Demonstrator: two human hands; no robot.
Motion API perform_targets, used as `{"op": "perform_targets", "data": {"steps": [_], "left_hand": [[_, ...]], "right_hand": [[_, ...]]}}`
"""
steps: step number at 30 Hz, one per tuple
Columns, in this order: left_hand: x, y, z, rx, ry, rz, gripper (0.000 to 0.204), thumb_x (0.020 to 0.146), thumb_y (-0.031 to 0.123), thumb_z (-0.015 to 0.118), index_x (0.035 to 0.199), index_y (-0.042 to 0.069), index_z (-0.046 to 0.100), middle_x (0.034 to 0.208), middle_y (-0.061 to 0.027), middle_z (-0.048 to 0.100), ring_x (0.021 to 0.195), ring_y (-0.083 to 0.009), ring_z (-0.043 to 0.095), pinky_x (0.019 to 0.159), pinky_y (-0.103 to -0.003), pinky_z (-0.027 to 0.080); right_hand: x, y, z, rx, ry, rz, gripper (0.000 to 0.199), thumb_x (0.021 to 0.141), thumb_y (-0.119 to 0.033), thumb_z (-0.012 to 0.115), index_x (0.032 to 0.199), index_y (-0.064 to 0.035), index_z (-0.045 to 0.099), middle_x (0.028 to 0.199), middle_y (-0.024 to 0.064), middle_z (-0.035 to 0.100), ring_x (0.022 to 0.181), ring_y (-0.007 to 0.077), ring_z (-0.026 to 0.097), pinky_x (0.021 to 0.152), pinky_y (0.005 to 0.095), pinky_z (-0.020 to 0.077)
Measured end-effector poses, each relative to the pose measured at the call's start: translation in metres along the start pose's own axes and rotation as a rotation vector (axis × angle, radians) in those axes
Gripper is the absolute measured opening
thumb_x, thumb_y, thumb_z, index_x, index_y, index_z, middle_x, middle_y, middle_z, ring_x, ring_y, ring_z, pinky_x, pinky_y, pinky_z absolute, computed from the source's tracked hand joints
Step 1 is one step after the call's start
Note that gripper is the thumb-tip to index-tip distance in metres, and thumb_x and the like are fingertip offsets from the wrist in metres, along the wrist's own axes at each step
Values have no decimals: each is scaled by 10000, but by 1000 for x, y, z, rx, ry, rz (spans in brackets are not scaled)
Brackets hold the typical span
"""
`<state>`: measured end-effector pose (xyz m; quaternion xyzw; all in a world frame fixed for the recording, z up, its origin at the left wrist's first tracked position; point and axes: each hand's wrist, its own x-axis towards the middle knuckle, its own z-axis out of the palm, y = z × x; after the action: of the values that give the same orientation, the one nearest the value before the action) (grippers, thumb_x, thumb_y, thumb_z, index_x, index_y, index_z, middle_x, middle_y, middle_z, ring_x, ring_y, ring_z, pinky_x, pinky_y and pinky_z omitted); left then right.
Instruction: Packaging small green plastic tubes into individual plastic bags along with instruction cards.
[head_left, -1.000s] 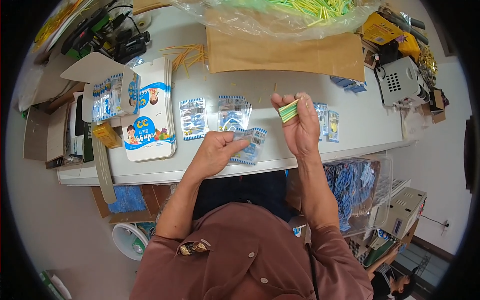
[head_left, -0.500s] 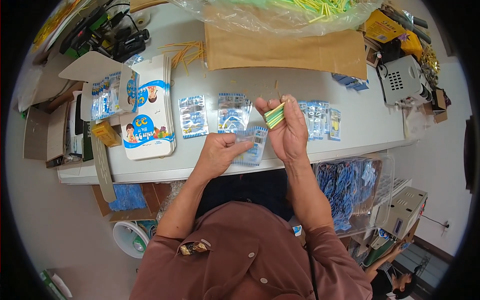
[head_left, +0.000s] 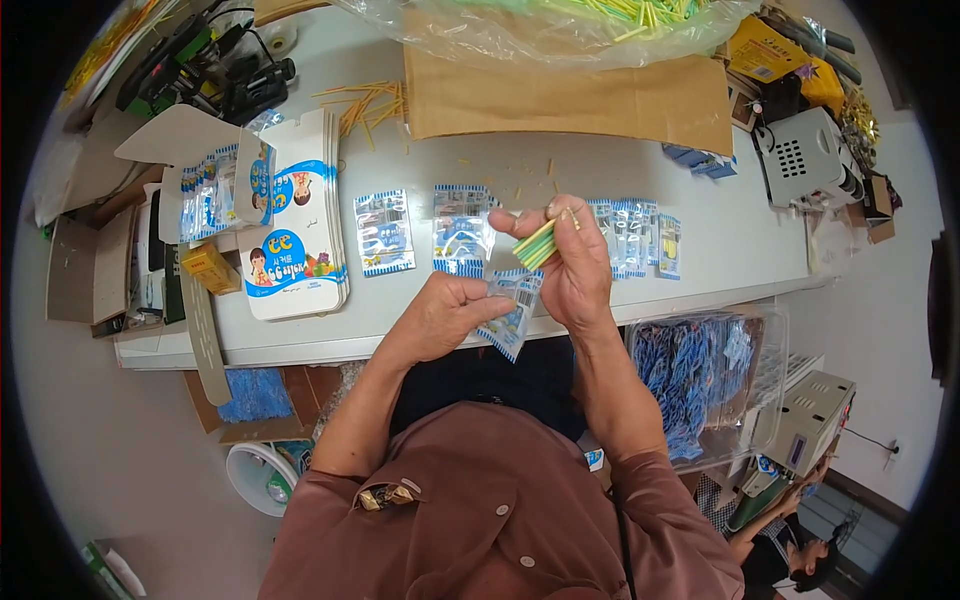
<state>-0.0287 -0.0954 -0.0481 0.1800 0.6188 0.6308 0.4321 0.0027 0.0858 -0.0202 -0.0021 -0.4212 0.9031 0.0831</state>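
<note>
My left hand (head_left: 440,315) pinches a small blue-and-clear plastic packet (head_left: 510,322) near the table's front edge, thumb on top. The packet hangs tilted, its upper end just below the sticks. Just right of it, my right hand (head_left: 584,268) is closed around a bundle of thin green and yellow sticks (head_left: 536,247), whose ends point down and left toward the packet. Whether the packet's mouth is open I cannot tell. Beyond my hands lie a stack of similar packets (head_left: 461,228) and, to its left, another packet (head_left: 384,232). Several more packets (head_left: 630,236) overlap right of my right hand.
Flat printed cartons (head_left: 300,215) are stacked at left beside an open box of packets (head_left: 215,190). At the back, a brown cardboard box (head_left: 565,98) bears a clear bag of sticks. Loose orange sticks (head_left: 372,105) lie beside it. A plastic bin (head_left: 770,390) stands below right; a person (head_left: 790,555) is beyond.
The packet in my left hand has turned to a steeper tilt and shifted slightly right and down. My right hand has curled in, bringing the stick bundle lower and nearer the packet.
</note>
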Motion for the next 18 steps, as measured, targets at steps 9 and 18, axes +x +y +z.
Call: {"op": "perform_targets", "data": {"steps": [9, 18], "left_hand": [[0, -12, -3, 3, 20, -39, 172, 933, 141, 681, 953, -13, 754, 793, 5, 690, 717, -34, 573, 655, -209, 480], [2, -16, -4, -29, -80, -108, 173, 936, 135, 678, 969, -19, 748, 803, -3, 697, 732, -39, 592, 653, -208, 484]], "right_hand": [[-10, 5, -14, -35, -53, 69, 169, 1050, -226, 448, 1114, -76, 492, 956, 135, 661, 1090, 348, 645, 1081, 520, 404], [-7, 0, -8, -33, -27, 18, 175, 1049, -238, 454, 1116, -81, 488, 970, 143, 667, 1108, 349, 640, 1073, 496, 416]]}}
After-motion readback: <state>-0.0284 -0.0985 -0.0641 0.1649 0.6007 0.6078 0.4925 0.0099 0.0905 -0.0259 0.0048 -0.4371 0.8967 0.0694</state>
